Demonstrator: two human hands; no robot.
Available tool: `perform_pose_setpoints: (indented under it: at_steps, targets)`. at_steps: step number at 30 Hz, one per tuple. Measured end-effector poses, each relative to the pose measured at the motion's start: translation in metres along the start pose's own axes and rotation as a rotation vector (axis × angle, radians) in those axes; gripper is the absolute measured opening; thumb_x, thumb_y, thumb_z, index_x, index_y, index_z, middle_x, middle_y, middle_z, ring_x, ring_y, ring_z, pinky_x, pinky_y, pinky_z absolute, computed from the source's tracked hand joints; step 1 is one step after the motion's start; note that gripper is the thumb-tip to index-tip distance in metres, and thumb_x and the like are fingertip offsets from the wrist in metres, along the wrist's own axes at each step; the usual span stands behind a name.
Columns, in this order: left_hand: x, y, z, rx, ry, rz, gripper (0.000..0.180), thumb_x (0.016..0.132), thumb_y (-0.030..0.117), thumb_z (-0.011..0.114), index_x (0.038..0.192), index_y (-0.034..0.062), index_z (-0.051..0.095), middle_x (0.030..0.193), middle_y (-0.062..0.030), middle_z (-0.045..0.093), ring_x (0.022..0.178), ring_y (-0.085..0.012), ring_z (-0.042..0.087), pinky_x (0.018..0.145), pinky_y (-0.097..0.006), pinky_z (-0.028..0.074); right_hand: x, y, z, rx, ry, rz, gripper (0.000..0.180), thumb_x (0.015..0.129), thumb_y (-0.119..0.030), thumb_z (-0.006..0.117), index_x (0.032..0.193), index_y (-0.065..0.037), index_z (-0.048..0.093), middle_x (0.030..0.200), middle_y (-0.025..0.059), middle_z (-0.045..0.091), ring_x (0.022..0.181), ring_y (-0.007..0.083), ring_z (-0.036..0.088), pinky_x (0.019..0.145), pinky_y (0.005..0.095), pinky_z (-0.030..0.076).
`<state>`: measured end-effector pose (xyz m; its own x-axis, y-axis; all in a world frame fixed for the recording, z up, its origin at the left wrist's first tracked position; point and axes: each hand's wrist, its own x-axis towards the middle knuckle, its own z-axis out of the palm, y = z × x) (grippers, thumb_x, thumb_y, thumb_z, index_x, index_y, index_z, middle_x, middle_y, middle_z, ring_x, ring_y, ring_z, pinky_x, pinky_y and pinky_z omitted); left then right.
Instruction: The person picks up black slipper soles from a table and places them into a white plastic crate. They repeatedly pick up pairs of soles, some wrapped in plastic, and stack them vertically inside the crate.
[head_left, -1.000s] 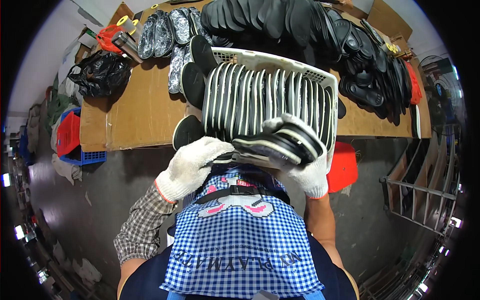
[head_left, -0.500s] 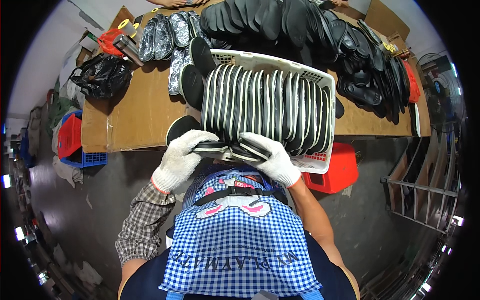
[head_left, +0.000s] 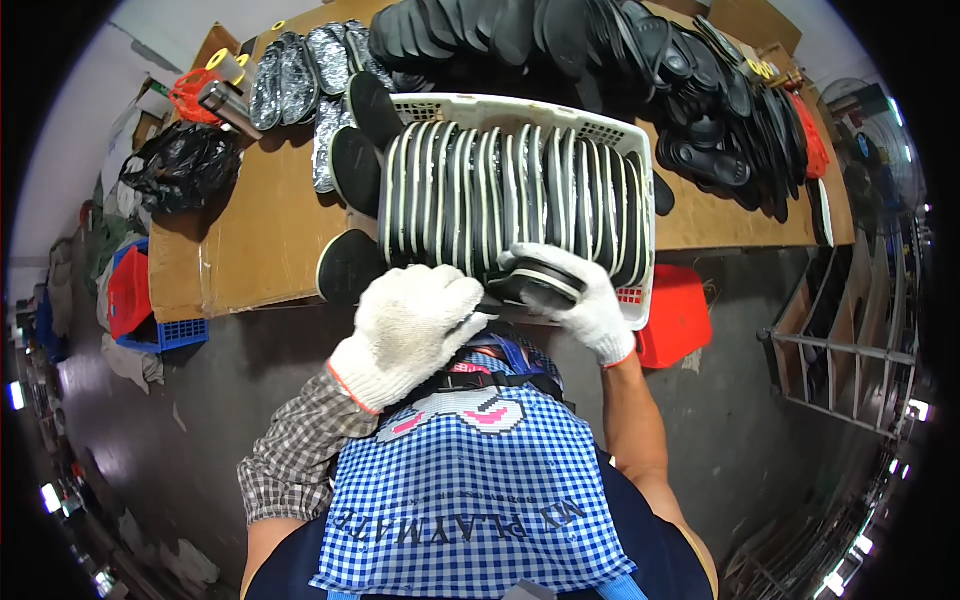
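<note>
Head view: our left hand (head_left: 415,325) is curled, touching the left end of a small stack of black soles (head_left: 535,285); right hand (head_left: 585,300) closed around it. Stack's long axis runs left-right, just before the white basket (head_left: 520,105) of upright soles on the worktop (head_left: 255,230).

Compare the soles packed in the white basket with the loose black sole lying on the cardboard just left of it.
The soles in the white basket stand on edge in a tight row, showing pale rims; the loose black sole lies flat and alone, showing its broad dark face. The basket walls in the first; the other rests on bare cardboard, overhanging its near edge. Both look like dark shoe soles.
</note>
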<state>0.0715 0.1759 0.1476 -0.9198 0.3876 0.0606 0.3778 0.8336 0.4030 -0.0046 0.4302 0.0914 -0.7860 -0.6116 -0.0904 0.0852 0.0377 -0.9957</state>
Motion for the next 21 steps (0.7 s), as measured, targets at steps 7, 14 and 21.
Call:
perform_pose_setpoints:
  at_steps: [7, 14, 21]
  targets:
    - [-0.007, -0.006, -0.005, -0.017, 0.046, 0.031, 0.028, 0.091, 0.025, 0.082, 0.11, 0.0062, 0.074, 0.106, -0.0113, 0.074, 0.095, -0.0323, 0.072, 0.082, -0.044, 0.056, -0.036, -0.018, -0.035, -0.125, 0.091, 0.023, 0.037, 0.091, -0.003, 0.085, 0.127, 0.001, 0.077, 0.124, 0.0109, 0.078, 0.111, 0.0189, 0.075, 0.102, 0.0326, 0.059]
    - [0.002, -0.001, -0.001, -0.01, 0.002, 0.004, 0.028, 0.091, 0.024, 0.082, 0.111, 0.0059, 0.074, 0.106, -0.0116, 0.074, 0.097, -0.032, 0.073, 0.083, -0.043, 0.057, -0.017, 0.071, -0.007, -0.17, -0.037, -0.03, 0.03, 0.094, -0.011, 0.084, 0.122, -0.003, 0.079, 0.118, 0.01, 0.08, 0.11, 0.0194, 0.075, 0.101, 0.0328, 0.058]
    - [-0.003, 0.0, -0.003, -0.039, 0.058, -0.029, 0.031, 0.089, 0.024, 0.083, 0.112, 0.0058, 0.074, 0.105, -0.0112, 0.075, 0.098, -0.0325, 0.073, 0.085, -0.045, 0.057, -0.021, 0.064, -0.021, -0.437, -0.073, -0.036, 0.057, 0.082, -0.01, 0.093, 0.135, -0.004, 0.073, 0.13, 0.01, 0.077, 0.122, 0.0196, 0.072, 0.11, 0.034, 0.055]
